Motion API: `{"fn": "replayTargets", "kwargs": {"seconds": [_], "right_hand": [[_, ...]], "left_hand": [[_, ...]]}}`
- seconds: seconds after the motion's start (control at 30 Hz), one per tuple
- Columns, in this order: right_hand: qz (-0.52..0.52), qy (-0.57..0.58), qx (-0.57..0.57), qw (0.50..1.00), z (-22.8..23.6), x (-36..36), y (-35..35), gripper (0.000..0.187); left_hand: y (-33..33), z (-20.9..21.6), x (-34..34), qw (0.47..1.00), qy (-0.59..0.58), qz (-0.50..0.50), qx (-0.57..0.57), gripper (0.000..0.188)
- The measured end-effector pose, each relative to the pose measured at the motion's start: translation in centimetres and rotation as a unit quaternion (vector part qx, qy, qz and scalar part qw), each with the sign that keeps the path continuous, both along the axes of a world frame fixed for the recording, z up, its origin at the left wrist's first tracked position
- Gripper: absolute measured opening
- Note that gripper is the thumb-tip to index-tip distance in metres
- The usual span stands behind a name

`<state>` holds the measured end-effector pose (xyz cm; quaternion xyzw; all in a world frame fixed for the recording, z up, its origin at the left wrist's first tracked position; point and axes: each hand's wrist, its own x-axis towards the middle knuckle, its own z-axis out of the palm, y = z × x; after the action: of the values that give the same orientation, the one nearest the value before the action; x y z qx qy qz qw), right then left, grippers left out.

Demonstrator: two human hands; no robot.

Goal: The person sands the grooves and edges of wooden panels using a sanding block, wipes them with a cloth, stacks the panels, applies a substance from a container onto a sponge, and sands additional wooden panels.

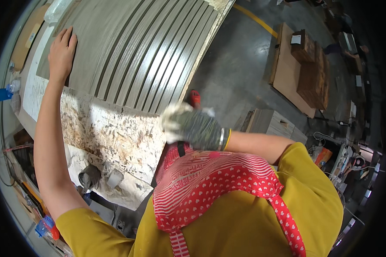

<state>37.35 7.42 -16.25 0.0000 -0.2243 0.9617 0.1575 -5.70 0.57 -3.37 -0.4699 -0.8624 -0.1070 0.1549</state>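
Grey wood-grain strips were already laid out, remaining work unclear; the left hand was rested flat; the gloved right hand was blurred, its grip indeterminable.

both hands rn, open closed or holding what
Left hand: open, resting on a grey board.
Right hand: gloved, blurred; whether closed or holding anything cannot be told.

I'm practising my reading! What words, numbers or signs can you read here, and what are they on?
None can be read clearly.
Small white rectangular label on the brown block-shaped box: too small.
Small yellowish label on the tan cardboard sheet: too small.
Possible letter-like marks on the red-and-white patterned apron: too blurred.
Long grey wood-grain strips: I see no writing.
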Motion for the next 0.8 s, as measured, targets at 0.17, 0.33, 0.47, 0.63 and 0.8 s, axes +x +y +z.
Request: {"fn": "replayTargets", "kwargs": {"seconds": [0.17, 0.33, 0.47, 0.63, 0.8], "right_hand": [[0.159, -0.066, -0.026, 0.985, 8.9, 1.6, 6.0, 0.037], [-0.134, -0.053, 0.792, 0.593, 9.2, -0.9, 5.7, 0.045], [-0.076, -0.141, 0.825, 0.542, 5.7, -1.7, 5.7, 0.046], [-0.123, -0.370, 0.716, 0.579, 8.2, -4.9, 15.3, 0.040], [-0.152, -0.185, 0.870, 0.431, 7.5, -3.6, 11.7, 0.041]], "left_hand": [[-1.0, -0.4, 0.0, 0.999, -0.003, 0.038, -0.017, 0.048], [-1.5, -0.7, -0.5, 0.999, 0.014, 0.031, -0.016, 0.047], [-1.0, -0.3, 0.1, 0.999, 0.006, 0.034, -0.020, 0.046], [-1.1, 0.8, 1.3, 0.999, 0.001, 0.032, -0.028, 0.044], [-1.3, 0.5, 1.1, 0.999, -0.004, 0.021, -0.033, 0.043]]}}
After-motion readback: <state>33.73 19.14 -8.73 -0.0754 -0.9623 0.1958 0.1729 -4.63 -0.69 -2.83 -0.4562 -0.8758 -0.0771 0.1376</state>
